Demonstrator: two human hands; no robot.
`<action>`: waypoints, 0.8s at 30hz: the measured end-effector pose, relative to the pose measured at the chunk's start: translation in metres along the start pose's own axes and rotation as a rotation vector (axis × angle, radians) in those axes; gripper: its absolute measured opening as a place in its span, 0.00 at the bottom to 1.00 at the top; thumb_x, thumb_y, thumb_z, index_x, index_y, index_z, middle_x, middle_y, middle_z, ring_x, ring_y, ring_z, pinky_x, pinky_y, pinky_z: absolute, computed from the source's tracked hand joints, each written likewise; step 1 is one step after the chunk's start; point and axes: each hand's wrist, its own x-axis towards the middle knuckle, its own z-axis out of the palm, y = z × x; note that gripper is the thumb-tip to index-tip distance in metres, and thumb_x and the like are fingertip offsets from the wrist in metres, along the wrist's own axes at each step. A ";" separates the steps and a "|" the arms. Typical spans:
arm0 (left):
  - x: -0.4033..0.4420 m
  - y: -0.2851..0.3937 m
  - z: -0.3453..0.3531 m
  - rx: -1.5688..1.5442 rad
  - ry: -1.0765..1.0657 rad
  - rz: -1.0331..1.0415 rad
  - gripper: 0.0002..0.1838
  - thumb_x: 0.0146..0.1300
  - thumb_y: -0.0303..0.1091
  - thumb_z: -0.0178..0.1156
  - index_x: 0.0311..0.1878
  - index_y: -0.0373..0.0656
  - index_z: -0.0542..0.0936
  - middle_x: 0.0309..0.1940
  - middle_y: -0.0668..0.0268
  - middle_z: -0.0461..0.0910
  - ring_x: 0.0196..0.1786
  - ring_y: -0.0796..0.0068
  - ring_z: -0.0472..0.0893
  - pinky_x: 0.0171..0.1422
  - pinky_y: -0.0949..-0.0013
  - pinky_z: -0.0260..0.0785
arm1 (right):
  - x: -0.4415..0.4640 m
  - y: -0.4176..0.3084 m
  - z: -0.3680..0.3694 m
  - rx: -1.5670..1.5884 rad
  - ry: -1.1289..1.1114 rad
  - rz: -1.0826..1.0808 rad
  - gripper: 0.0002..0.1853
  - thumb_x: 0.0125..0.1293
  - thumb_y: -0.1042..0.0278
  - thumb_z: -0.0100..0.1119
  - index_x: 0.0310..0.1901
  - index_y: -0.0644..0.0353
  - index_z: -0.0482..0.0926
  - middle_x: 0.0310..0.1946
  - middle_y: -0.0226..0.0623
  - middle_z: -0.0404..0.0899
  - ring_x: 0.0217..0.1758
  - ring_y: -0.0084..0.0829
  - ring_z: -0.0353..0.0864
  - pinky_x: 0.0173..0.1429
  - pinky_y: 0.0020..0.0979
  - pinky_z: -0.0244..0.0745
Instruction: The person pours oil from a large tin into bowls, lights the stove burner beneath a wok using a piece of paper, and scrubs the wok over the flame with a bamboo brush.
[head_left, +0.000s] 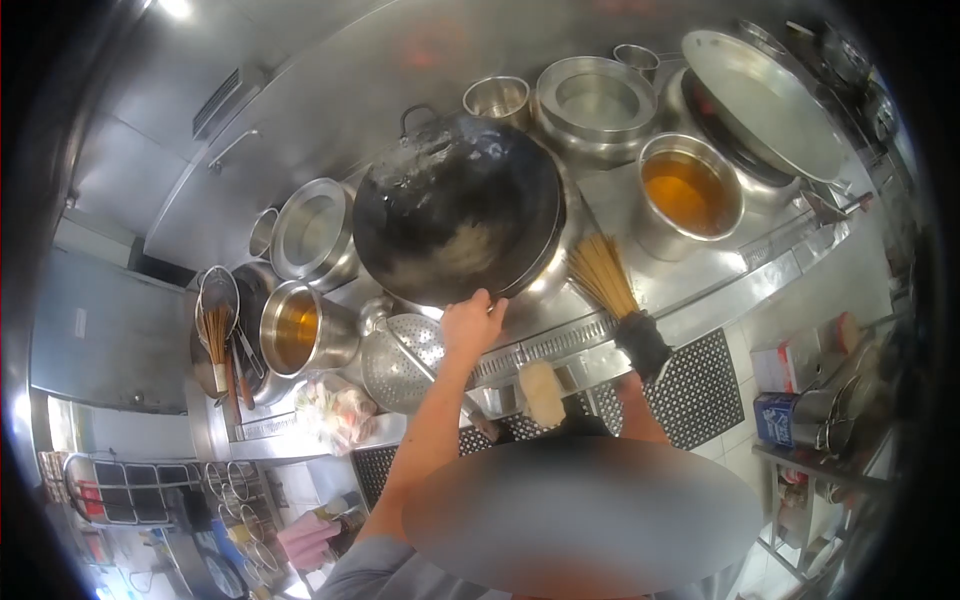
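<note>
My left hand [474, 324] is closed on the near edge of a large black wok [460, 215], which tilts on the stove with its inside facing me. Whether the fingers hold the rim or a handle is hidden. My right hand [634, 388] grips the dark wrapped handle of a bamboo wok brush [606, 278]. The bristles point away from me, over the steel stove top to the right of the wok. A perforated strainer ladle [402, 362] lies just left of my left forearm, its handle slanting toward me.
A pot of amber liquid [686, 190] stands right of the brush, and a smaller one [294, 330] left of the wok. Steel pots [597, 100] line the back. Another wok [765, 100] leans at the right. A second brush [215, 338] rests far left, near a plastic bag [335, 413].
</note>
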 end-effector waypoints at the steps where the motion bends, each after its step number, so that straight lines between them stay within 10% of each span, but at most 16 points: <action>1: 0.000 0.004 -0.001 -0.029 0.025 0.006 0.20 0.59 0.54 0.62 0.30 0.44 0.79 0.23 0.56 0.83 0.32 0.49 0.83 0.43 0.49 0.74 | -0.008 -0.008 -0.002 -0.494 0.024 -0.019 0.29 0.62 0.61 0.60 0.65 0.49 0.67 0.56 0.52 0.76 0.59 0.50 0.77 0.58 0.43 0.74; 5: 0.003 0.012 -0.005 -0.050 0.059 -0.013 0.21 0.59 0.54 0.62 0.29 0.43 0.79 0.21 0.55 0.82 0.29 0.49 0.83 0.36 0.51 0.74 | 0.005 0.033 -0.025 -0.982 0.000 -0.193 0.35 0.57 0.63 0.62 0.68 0.49 0.63 0.53 0.53 0.77 0.59 0.53 0.76 0.56 0.48 0.75; 8: -0.002 0.016 -0.007 -0.091 0.071 -0.035 0.21 0.60 0.55 0.62 0.29 0.43 0.79 0.22 0.54 0.81 0.30 0.48 0.82 0.37 0.50 0.73 | 0.003 0.016 -0.025 -0.523 0.033 -0.122 0.27 0.60 0.59 0.61 0.62 0.50 0.69 0.50 0.44 0.80 0.51 0.47 0.82 0.48 0.46 0.79; 10: 0.000 0.017 -0.007 -0.117 0.070 -0.026 0.22 0.60 0.55 0.61 0.29 0.43 0.79 0.23 0.53 0.81 0.31 0.47 0.82 0.38 0.50 0.73 | -0.017 -0.031 -0.002 0.530 0.176 0.355 0.22 0.63 0.58 0.60 0.57 0.52 0.72 0.47 0.42 0.81 0.46 0.43 0.83 0.43 0.45 0.80; 16: -0.001 0.014 -0.007 -0.084 0.032 -0.018 0.21 0.64 0.54 0.56 0.29 0.44 0.78 0.26 0.53 0.83 0.35 0.46 0.83 0.45 0.47 0.72 | -0.093 -0.142 -0.029 -0.050 0.285 0.535 0.13 0.62 0.64 0.62 0.44 0.63 0.77 0.31 0.37 0.80 0.37 0.32 0.82 0.45 0.39 0.81; 24: 0.001 0.017 -0.002 -0.121 0.014 -0.004 0.22 0.65 0.54 0.54 0.33 0.42 0.78 0.30 0.48 0.83 0.39 0.43 0.82 0.48 0.47 0.71 | -0.172 -0.254 -0.047 -0.792 0.397 0.221 0.19 0.67 0.55 0.57 0.31 0.66 0.82 0.20 0.38 0.80 0.21 0.27 0.79 0.30 0.31 0.76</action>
